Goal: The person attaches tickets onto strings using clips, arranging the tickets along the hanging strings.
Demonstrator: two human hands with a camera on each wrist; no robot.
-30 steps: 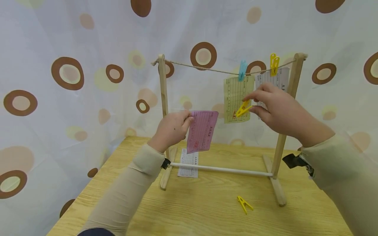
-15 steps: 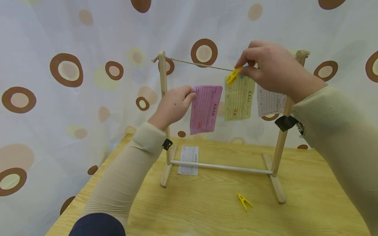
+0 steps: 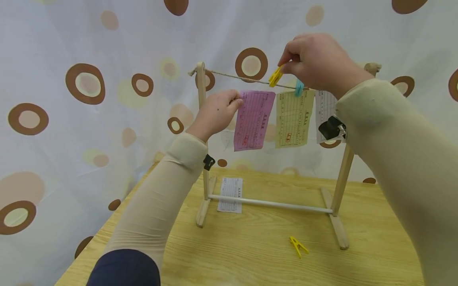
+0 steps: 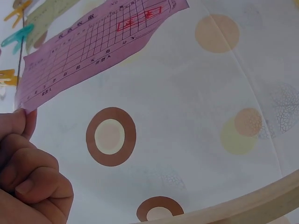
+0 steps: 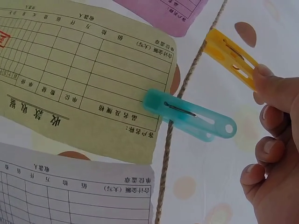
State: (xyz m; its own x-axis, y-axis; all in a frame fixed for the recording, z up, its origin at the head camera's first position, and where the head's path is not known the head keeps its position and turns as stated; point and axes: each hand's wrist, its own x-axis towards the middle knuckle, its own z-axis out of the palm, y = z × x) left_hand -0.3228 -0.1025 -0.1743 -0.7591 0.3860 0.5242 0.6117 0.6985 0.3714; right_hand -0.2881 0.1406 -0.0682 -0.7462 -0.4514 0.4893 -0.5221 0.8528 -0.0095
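Observation:
My left hand (image 3: 221, 113) pinches a pink receipt slip (image 3: 254, 121) by its upper left corner, just under the rope (image 3: 237, 76). My right hand (image 3: 315, 61) pinches a yellow clothespin (image 3: 275, 76) by its handle ends; in the right wrist view the tip of this yellow clothespin (image 5: 231, 56) is at the rope. A blue clothespin (image 5: 187, 114) clips a yellow-green receipt slip (image 3: 294, 119) to the rope, right of the pink one. Farther right a white receipt slip (image 3: 325, 115) hangs, its top partly hidden by my right hand and wrist.
A wooden stand holds the rope between a left post (image 3: 201, 87) and a right post (image 3: 341, 178), with a white bar (image 3: 272, 204) below. Another white slip (image 3: 230, 195) lies under the bar. A second yellow clothespin (image 3: 298, 246) lies on the wooden table (image 3: 250, 246).
My left hand has raised the pink slip to just below the rope. My right hand has carried the yellow clothespin up from in front of the yellow-green slip to the rope, left of the blue clothespin.

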